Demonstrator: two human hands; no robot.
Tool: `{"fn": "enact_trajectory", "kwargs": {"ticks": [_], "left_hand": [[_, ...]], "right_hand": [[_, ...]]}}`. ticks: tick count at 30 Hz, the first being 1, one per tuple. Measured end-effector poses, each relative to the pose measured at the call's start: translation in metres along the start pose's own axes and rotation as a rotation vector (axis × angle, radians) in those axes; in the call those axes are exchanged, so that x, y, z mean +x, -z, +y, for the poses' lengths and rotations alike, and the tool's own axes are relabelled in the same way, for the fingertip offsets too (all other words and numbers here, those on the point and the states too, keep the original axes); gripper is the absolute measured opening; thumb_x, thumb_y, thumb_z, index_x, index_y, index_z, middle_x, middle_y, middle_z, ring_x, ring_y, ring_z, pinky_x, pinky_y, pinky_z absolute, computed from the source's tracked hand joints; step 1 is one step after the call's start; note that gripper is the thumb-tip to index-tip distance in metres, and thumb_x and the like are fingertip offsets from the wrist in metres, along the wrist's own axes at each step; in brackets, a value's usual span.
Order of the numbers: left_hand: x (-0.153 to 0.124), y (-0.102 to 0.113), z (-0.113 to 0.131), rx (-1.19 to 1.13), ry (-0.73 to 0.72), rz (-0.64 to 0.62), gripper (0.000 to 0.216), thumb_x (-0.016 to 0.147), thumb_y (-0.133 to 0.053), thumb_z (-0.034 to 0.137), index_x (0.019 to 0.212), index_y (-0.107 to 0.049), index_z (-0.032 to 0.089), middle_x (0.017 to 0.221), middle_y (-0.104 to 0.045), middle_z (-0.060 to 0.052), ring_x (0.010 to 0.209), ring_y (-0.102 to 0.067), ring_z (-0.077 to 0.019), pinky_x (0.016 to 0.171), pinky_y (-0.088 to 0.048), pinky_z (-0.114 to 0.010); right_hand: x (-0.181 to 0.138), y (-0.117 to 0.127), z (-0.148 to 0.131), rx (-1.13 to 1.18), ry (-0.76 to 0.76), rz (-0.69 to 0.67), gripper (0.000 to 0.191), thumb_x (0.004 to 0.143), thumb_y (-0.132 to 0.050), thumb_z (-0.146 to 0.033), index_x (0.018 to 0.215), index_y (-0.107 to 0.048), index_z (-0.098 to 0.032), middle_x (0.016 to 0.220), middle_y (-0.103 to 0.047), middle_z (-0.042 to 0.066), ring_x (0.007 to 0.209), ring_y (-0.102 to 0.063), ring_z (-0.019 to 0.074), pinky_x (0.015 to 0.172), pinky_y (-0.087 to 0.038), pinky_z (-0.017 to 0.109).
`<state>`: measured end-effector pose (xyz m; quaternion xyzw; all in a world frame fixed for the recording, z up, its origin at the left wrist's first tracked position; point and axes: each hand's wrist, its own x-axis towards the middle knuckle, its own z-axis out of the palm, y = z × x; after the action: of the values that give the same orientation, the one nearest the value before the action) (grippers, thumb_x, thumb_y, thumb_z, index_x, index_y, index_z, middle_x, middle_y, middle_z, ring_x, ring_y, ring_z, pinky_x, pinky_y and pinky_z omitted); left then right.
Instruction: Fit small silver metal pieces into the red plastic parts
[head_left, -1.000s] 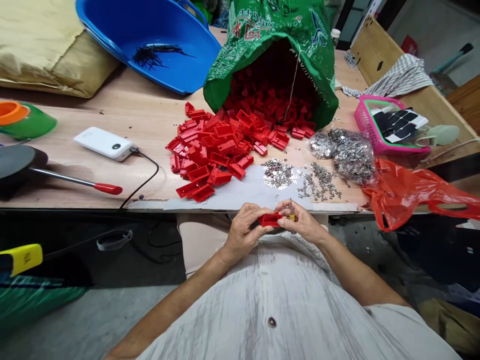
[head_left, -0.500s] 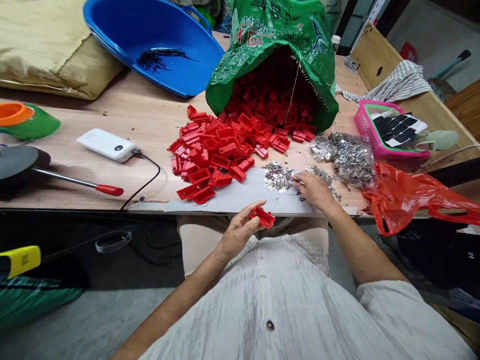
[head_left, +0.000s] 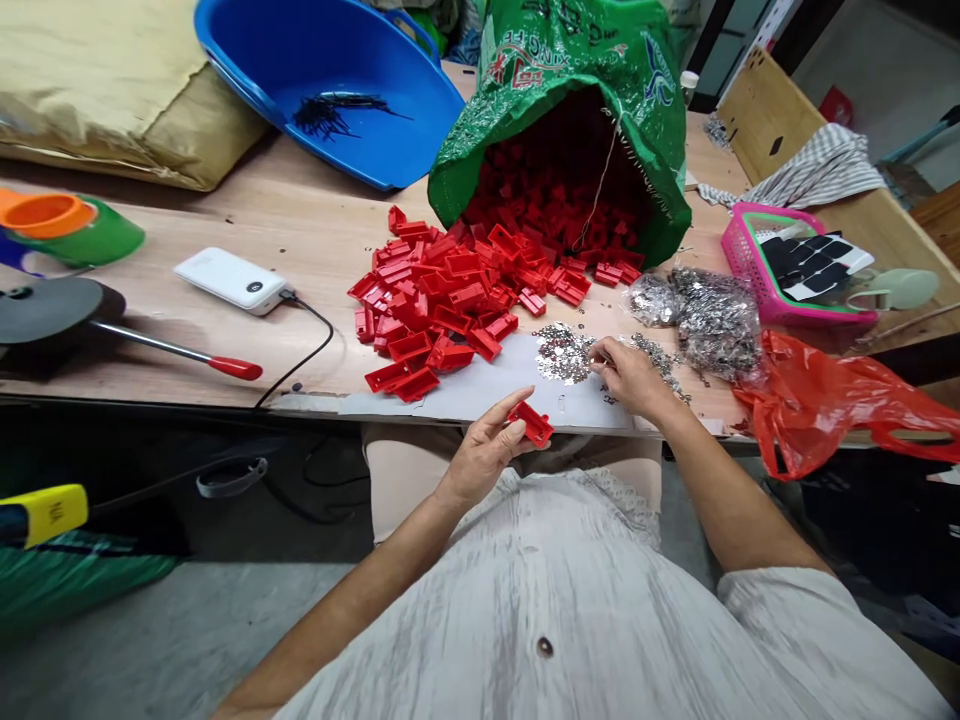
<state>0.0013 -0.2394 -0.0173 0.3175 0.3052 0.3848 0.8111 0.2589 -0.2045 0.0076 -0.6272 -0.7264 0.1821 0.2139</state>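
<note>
1 red case [head_left: 533, 424] sits between the thumb and fingers of the left hand [head_left: 484, 455], near the front edge of the table [head_left: 315, 240]. The right hand [head_left: 628, 374] has its fingertips drawn close together at the right side of a pile of small silver pieces [head_left: 562, 355]; whether they grip a piece, I cannot tell. Left of that pile, many more red cases [head_left: 442, 295] lie heaped before a green sack [head_left: 555, 50].

A wood-grain table [head_left: 330, 230] holds a heap of red plastic cases [head_left: 450, 285] at the mouth of a green sack [head_left: 562, 55], a blue tub [head_left: 375, 160], a tan bundle [head_left: 127, 90], a white power bank [head_left: 231, 282], a pink basket [head_left: 750, 262] and clear bags [head_left: 716, 320], with a pale sheet [head_left: 472, 385] along its front edge beneath silver pieces [head_left: 559, 357].
</note>
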Motion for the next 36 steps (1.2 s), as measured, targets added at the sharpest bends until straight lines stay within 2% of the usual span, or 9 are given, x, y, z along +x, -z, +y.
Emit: {"fn": "enact_trajectory", "kwargs": {"ticks": [3, 6, 9, 13, 16, 27, 30, 33, 36], "left_hand": [[0.002, -0.004, 0.003, 0.004, -0.020, 0.032, 0.053, 0.080, -0.073, 0.031, 0.130, -0.060, 0.023, 0.090, -0.069, -0.003, 0.085, -0.069, -0.0176, 0.086, -0.057, -0.040], [0.004, -0.009, 0.006, 0.011, -0.038, 0.051, 0.052, 0.078, -0.075, 0.032, 0.128, -0.062, 0.022, 0.092, -0.070, -0.004, 0.084, -0.069, -0.0172, 0.085, -0.057, -0.037], [0.004, -0.012, 0.009, 0.012, -0.054, 0.055, 0.051, 0.077, -0.075, 0.031, 0.126, -0.064, 0.023, 0.092, -0.069, -0.003, 0.083, -0.067, -0.0149, 0.082, -0.057, -0.033], [0.005, -0.016, 0.010, 0.023, -0.066, 0.033, 0.048, 0.078, -0.075, 0.031, 0.124, -0.065, 0.022, 0.089, -0.068, -0.002, 0.078, -0.064, -0.0126, 0.078, -0.055, -0.029], [0.005, -0.016, 0.012, 0.049, -0.079, 0.020, 0.047, 0.078, -0.074, 0.031, 0.123, -0.066, 0.022, 0.088, -0.068, -0.002, 0.074, -0.062, -0.0118, 0.075, -0.053, -0.028], [0.003, -0.018, 0.020, 0.295, -0.125, 0.038, 0.042, 0.081, -0.071, 0.030, 0.122, -0.068, 0.021, 0.080, -0.066, 0.000, 0.068, -0.058, -0.0098, 0.071, -0.049, -0.023], [0.003, -0.017, 0.019, 0.327, -0.119, 0.033, 0.043, 0.081, -0.071, 0.030, 0.123, -0.067, 0.021, 0.081, -0.067, 0.000, 0.069, -0.059, -0.0103, 0.071, -0.048, -0.023], [0.004, -0.015, 0.017, 0.310, -0.114, 0.018, 0.045, 0.082, -0.071, 0.032, 0.125, -0.065, 0.021, 0.082, -0.069, -0.001, 0.071, -0.060, -0.0112, 0.072, -0.049, -0.024], [0.005, -0.013, 0.014, 0.280, -0.106, 0.002, 0.044, 0.082, -0.070, 0.032, 0.124, -0.065, 0.021, 0.085, -0.069, -0.002, 0.071, -0.061, -0.0115, 0.072, -0.050, -0.025]], "right_hand": [[-0.017, -0.002, -0.023, 0.212, 0.069, 0.042, 0.007, 0.090, -0.054, -0.022, 0.091, -0.061, -0.022, 0.085, -0.067, 0.003, 0.076, -0.060, 0.0165, 0.071, -0.044, 0.028], [-0.034, -0.011, -0.046, 0.427, 0.029, 0.007, 0.008, 0.092, -0.055, -0.028, 0.093, -0.061, -0.023, 0.078, -0.065, 0.000, 0.062, -0.057, 0.0130, 0.063, -0.045, 0.027], [-0.043, -0.022, -0.061, 0.534, 0.069, 0.002, 0.009, 0.093, -0.055, -0.028, 0.095, -0.063, -0.023, 0.086, -0.067, 0.002, 0.065, -0.058, 0.0132, 0.063, -0.046, 0.027], [-0.044, -0.030, -0.064, 0.544, 0.224, 0.047, 0.007, 0.091, -0.060, -0.025, 0.089, -0.066, -0.024, 0.090, -0.064, 0.004, 0.085, -0.061, 0.0175, 0.076, -0.049, 0.032], [-0.044, -0.031, -0.059, 0.524, 0.280, 0.024, 0.008, 0.092, -0.059, -0.024, 0.091, -0.067, -0.025, 0.089, -0.063, 0.004, 0.084, -0.061, 0.0174, 0.075, -0.050, 0.032], [-0.053, -0.033, -0.054, 0.261, 0.454, 0.095, 0.026, 0.095, -0.044, -0.011, 0.103, -0.065, -0.024, 0.097, -0.062, 0.006, 0.091, -0.062, 0.0159, 0.076, -0.053, 0.029], [-0.053, -0.034, -0.053, 0.266, 0.459, 0.057, 0.027, 0.095, -0.044, -0.011, 0.108, -0.064, -0.024, 0.101, -0.062, 0.007, 0.092, -0.062, 0.0161, 0.077, -0.053, 0.029], [-0.053, -0.033, -0.053, 0.368, 0.412, 0.049, 0.020, 0.094, -0.053, -0.016, 0.110, -0.062, -0.025, 0.099, -0.064, 0.005, 0.092, -0.061, 0.0166, 0.080, -0.053, 0.031], [-0.055, -0.031, -0.053, 0.434, 0.279, 0.039, 0.019, 0.091, -0.061, -0.023, 0.111, -0.059, -0.025, 0.096, -0.063, 0.003, 0.074, -0.057, 0.0132, 0.068, -0.050, 0.027]]}}
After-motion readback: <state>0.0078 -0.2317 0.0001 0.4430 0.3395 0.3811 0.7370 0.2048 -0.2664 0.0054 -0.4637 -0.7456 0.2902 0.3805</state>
